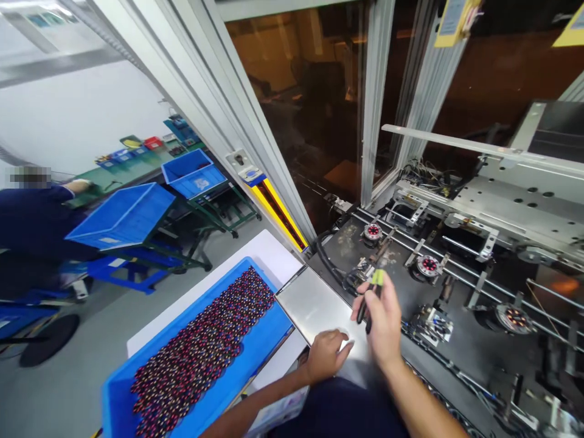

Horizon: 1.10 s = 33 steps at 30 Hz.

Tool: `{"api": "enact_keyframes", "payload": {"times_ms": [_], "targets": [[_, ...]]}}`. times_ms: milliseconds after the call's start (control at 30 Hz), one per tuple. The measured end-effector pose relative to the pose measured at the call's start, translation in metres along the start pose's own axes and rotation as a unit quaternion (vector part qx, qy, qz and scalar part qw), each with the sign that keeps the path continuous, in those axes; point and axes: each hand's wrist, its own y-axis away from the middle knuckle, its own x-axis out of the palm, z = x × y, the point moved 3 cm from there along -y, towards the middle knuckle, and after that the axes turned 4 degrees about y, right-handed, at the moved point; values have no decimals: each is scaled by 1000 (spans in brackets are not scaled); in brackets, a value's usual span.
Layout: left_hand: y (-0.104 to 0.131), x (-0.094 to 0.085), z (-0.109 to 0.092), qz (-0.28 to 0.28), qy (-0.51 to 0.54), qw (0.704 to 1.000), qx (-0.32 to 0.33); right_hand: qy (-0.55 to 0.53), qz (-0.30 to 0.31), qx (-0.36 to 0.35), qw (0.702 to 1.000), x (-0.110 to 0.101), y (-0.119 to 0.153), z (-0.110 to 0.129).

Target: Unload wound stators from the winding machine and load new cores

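My right hand [385, 325] is closed around a small black and yellow-green hand tool [376, 278], with its dark, narrow parts pointing down past my fingers. The exact kind of tool is hard to make out. Left of it, my left hand [325, 354] is over the near part of a bare metal tray [314, 304]. Its fingers are loosely bent and the thumb stands apart, with nothing visible between them. A blue bin [269, 322] to the left holds many small round dark parts [205, 340] with red and copper-coloured spots, packed in rows.
On the right is a machine bed [396, 286] with rails [456, 289] and round fixtures bearing similar parts [429, 265]. A metal frame post [269, 140] carries a yellow strip [283, 213]. Further left, a person [41, 219] sits near blue bins [123, 213] on stands.
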Motion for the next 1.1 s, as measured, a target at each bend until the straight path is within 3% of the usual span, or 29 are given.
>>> {"api": "enact_keyframes", "payload": {"times_ms": [100,233,533,867,1000,1100], "targets": [[-3,-4,-7,24,0,1000,19,-12,-95,2,995,-41,-27,-10],[-6,-6,-14,30,-16,999,23,-57,-159,20,985,-61,-47,-26],[-3,0,-10,56,-23,998,19,-124,-212,63,967,-64,-49,-32],[-3,0,-9,50,-13,999,15,-142,-224,80,961,-67,-53,-30],[-3,1,-8,47,-16,999,20,-144,-217,73,963,-66,-59,-30],[-3,0,-9,44,-20,999,25,-146,-172,58,973,-58,-50,-21]]}}
